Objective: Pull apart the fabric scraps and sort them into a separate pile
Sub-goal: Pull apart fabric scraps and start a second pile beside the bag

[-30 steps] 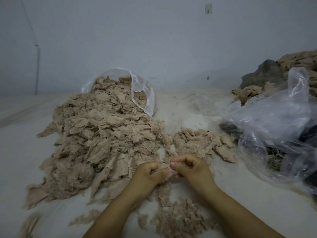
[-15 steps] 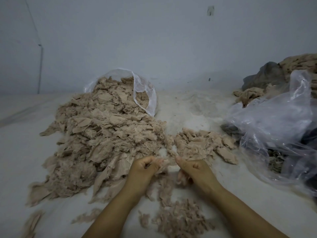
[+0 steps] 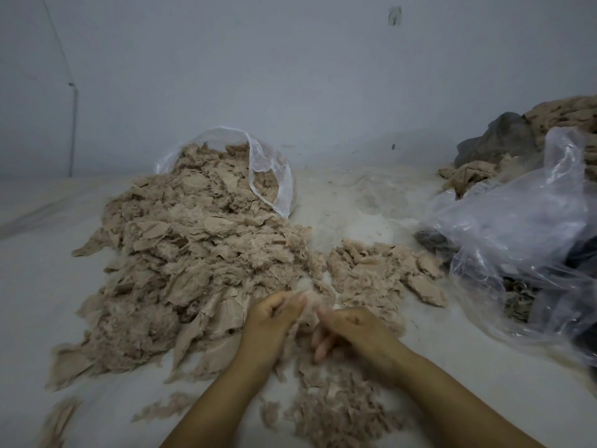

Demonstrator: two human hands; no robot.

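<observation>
My left hand (image 3: 274, 321) and my right hand (image 3: 355, 331) are close together at the lower middle, over the white surface. Between them is a fluffy beige fabric scrap (image 3: 310, 307). My left hand's curled fingers pinch its left side, and my right hand's thumb and forefinger pinch its right side; the right hand's other fingers hang loose below. The big heap of beige scraps (image 3: 193, 260) spreads out to the left. A smaller pile (image 3: 381, 270) lies just beyond my right hand. Shredded bits (image 3: 336, 412) lie between my forearms.
A clear plastic bag (image 3: 273, 176) lies open at the far end of the big heap. A large crumpled plastic bag (image 3: 517, 227) fills the right side, with dark cloth (image 3: 497, 143) and tan fabric (image 3: 568, 114) behind it. A grey wall stands at the back.
My hands moved from touching each other to a little apart, stretching the scrap between them. They also shifted slightly away from me, towards the piles.
</observation>
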